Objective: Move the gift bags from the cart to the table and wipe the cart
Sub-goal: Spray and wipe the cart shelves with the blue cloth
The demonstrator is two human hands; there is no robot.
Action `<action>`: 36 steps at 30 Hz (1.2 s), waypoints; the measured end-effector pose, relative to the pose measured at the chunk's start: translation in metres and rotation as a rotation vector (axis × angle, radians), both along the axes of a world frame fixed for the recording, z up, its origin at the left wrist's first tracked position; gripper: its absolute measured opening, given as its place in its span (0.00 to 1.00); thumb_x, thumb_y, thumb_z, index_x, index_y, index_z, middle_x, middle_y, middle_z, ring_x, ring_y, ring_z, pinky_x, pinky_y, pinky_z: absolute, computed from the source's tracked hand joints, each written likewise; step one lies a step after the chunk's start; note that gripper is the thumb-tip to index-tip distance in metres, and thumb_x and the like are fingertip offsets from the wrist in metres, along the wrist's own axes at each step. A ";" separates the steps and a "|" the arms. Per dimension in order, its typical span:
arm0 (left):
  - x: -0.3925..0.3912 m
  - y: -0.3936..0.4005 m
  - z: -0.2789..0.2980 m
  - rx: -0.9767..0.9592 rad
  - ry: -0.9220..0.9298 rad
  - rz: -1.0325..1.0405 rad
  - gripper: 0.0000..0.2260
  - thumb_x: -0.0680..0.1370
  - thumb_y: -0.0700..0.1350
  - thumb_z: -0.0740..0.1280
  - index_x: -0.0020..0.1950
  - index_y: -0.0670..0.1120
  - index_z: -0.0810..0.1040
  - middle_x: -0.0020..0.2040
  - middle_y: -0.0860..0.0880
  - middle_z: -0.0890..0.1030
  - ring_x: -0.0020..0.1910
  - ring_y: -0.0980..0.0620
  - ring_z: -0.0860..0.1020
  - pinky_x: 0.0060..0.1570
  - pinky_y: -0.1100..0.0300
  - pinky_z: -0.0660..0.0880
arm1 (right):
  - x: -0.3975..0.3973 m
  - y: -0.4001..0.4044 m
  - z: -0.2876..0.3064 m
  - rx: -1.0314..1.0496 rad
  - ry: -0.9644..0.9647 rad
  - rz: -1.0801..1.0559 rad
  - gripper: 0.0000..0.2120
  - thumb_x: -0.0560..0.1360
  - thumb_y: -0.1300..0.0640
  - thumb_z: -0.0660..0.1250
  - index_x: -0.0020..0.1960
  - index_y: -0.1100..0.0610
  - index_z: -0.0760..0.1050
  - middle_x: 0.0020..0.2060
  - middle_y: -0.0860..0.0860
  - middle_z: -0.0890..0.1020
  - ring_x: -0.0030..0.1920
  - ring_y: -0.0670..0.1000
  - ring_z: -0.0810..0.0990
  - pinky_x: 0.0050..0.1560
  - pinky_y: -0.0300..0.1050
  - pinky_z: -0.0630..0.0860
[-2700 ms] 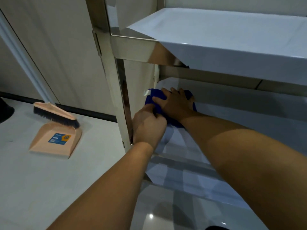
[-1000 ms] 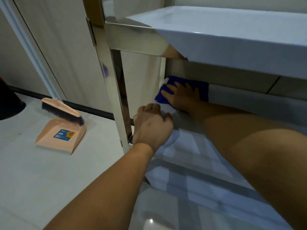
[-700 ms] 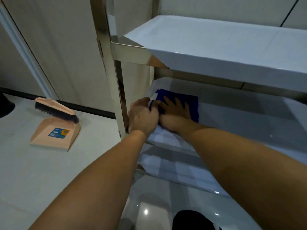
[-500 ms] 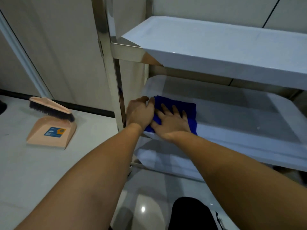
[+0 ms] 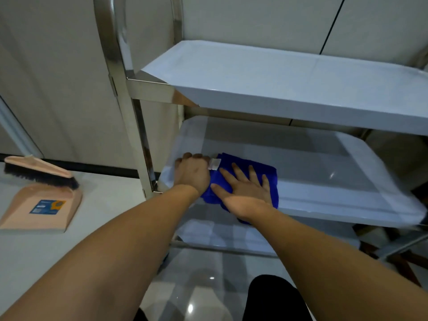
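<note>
A steel cart with white shelves stands in front of me; its top shelf (image 5: pixel 289 72) and middle shelf (image 5: pixel 335 181) are bare. A folded blue cloth (image 5: pixel 266 174) with a white tag lies at the front left of the middle shelf, hanging a little over the front edge. My right hand (image 5: pixel 245 188) presses flat on the cloth with fingers spread. Beside it, my left hand (image 5: pixel 191 173) is curled at the cloth's left edge, near the cart's left post (image 5: pixel 129 107). No gift bags are in view.
A peach dustpan (image 5: pixel 41 209) with a brush (image 5: pixel 39 172) resting on it sits on the pale floor to the left. A wall runs behind the cart. The cart's bottom shelf (image 5: pixel 231 232) shows below the cloth. Dark clothing (image 5: pixel 273 297) is at the bottom edge.
My right hand has dragged the blue cloth from the back left of the middle shelf to its front edge. My left hand stayed close beside it. The view has pulled back and risen.
</note>
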State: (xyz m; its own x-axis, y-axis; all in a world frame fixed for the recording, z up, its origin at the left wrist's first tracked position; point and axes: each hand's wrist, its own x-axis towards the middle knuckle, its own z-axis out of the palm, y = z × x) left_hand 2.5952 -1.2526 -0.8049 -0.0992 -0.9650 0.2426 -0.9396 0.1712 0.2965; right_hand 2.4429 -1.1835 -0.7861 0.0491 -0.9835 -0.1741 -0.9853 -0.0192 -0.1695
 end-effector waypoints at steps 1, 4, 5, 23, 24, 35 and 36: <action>-0.004 -0.002 -0.003 -0.008 0.012 -0.011 0.12 0.81 0.44 0.59 0.59 0.46 0.81 0.55 0.45 0.82 0.55 0.41 0.77 0.52 0.52 0.70 | 0.001 -0.006 0.000 -0.012 0.003 -0.002 0.32 0.78 0.28 0.42 0.80 0.34 0.43 0.81 0.41 0.44 0.81 0.55 0.38 0.77 0.64 0.37; -0.002 -0.006 -0.017 -0.104 0.025 -0.039 0.15 0.79 0.44 0.56 0.53 0.45 0.82 0.51 0.43 0.84 0.50 0.40 0.78 0.47 0.52 0.69 | -0.001 -0.022 -0.005 -0.048 0.008 0.008 0.30 0.79 0.29 0.40 0.80 0.35 0.45 0.82 0.42 0.45 0.81 0.56 0.39 0.77 0.65 0.38; 0.000 -0.006 -0.020 -0.142 0.030 -0.056 0.17 0.77 0.45 0.55 0.52 0.44 0.82 0.50 0.43 0.83 0.49 0.39 0.78 0.46 0.52 0.68 | -0.003 -0.028 -0.005 -0.051 0.002 0.016 0.30 0.79 0.29 0.41 0.80 0.35 0.45 0.82 0.42 0.45 0.81 0.56 0.39 0.77 0.65 0.38; -0.012 -0.003 -0.023 -0.249 -0.057 -0.017 0.13 0.77 0.55 0.61 0.39 0.49 0.75 0.38 0.49 0.79 0.38 0.45 0.77 0.40 0.56 0.65 | -0.030 -0.178 -0.013 -0.086 0.031 0.058 0.34 0.78 0.26 0.44 0.81 0.36 0.44 0.82 0.45 0.44 0.81 0.59 0.42 0.77 0.68 0.41; -0.012 -0.003 -0.022 -0.240 -0.044 -0.021 0.13 0.78 0.55 0.60 0.38 0.49 0.74 0.38 0.49 0.79 0.38 0.46 0.77 0.40 0.55 0.66 | -0.031 -0.189 -0.013 -0.075 0.032 0.054 0.35 0.78 0.26 0.43 0.81 0.36 0.44 0.82 0.45 0.44 0.81 0.59 0.42 0.77 0.67 0.41; -0.009 -0.004 -0.021 -0.227 0.002 -0.021 0.14 0.77 0.58 0.61 0.37 0.51 0.73 0.35 0.52 0.75 0.39 0.47 0.76 0.42 0.54 0.67 | -0.034 -0.267 -0.012 -0.101 0.026 0.051 0.36 0.77 0.25 0.42 0.81 0.37 0.45 0.82 0.46 0.46 0.81 0.59 0.43 0.78 0.66 0.40; -0.009 -0.004 -0.021 -0.220 0.006 -0.020 0.14 0.77 0.58 0.61 0.37 0.51 0.74 0.35 0.52 0.75 0.38 0.47 0.76 0.42 0.54 0.68 | -0.034 -0.268 -0.011 -0.103 0.019 0.050 0.36 0.77 0.25 0.43 0.81 0.37 0.45 0.82 0.46 0.46 0.81 0.59 0.43 0.78 0.66 0.40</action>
